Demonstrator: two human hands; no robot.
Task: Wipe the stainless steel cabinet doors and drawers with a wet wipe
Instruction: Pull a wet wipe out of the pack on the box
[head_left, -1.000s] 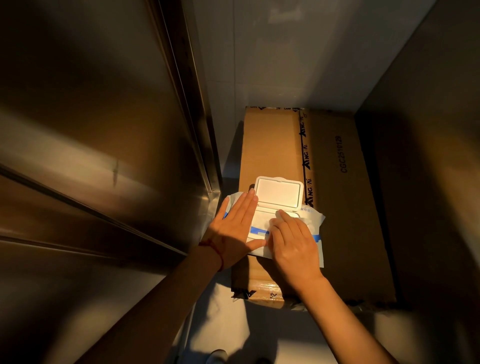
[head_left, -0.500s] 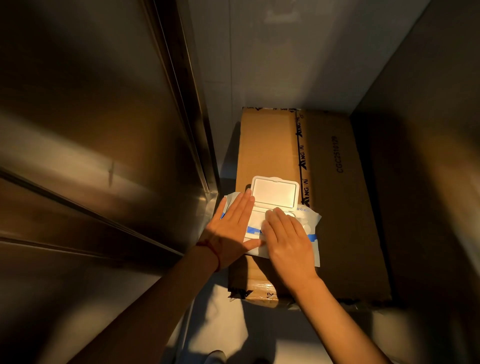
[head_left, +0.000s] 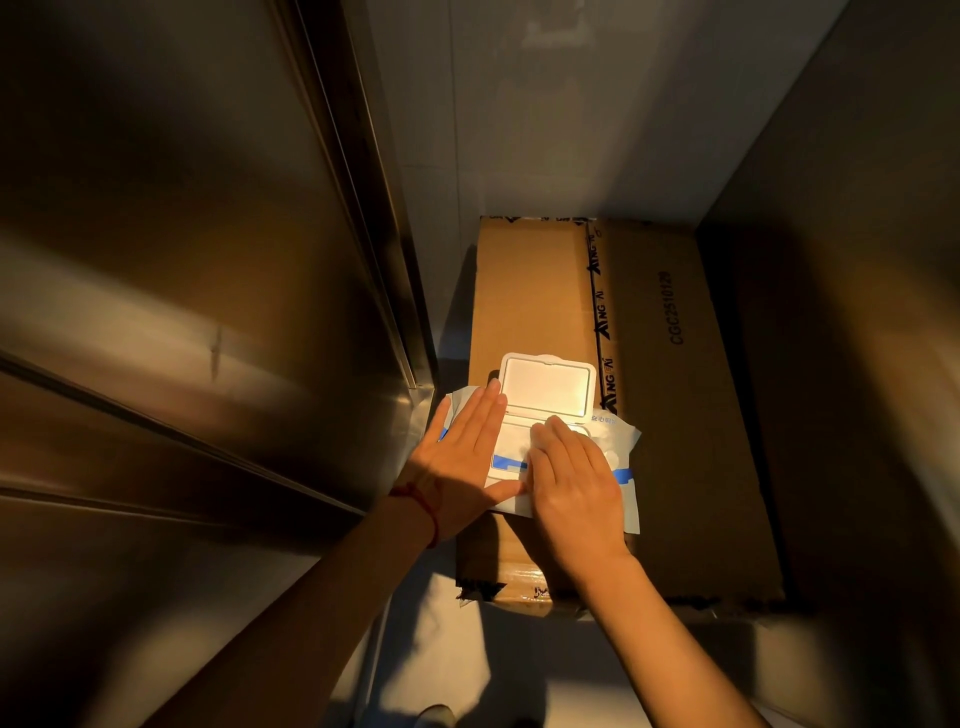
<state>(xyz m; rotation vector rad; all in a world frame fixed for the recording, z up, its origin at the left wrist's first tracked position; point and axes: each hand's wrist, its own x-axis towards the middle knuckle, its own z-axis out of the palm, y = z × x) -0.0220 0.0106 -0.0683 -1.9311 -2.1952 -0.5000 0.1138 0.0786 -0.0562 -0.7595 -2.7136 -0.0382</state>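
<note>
At nine o'clock I see the stainless steel cabinet (head_left: 182, 312), its edge just beside the cardboard box (head_left: 675, 441). The wet wipe pack (head_left: 618, 441), lid (head_left: 548, 387) up, overhangs the box's near-left edge. My left hand (head_left: 460, 457) presses it flat, fingers straight; my right hand (head_left: 571, 478) curls into the opening.

Both hands, left hand (head_left: 457, 467) and right hand (head_left: 574, 478), rest on the wipes pack (head_left: 621, 441).

Hemmed in at 9 o'clock by the steel cabinet front (head_left: 171, 291), at 3 o'clock by a dark side wall (head_left: 857, 338), at 12 o'clock by the tiled wall (head_left: 561, 119). Cardboard box (head_left: 675, 415) filling the gap between; wipes pack (head_left: 618, 441) with raised lid (head_left: 548, 385) on its near left part. Open box top toward 1 o'clock, bare floor (head_left: 467, 665) at 6 o'clock
</note>
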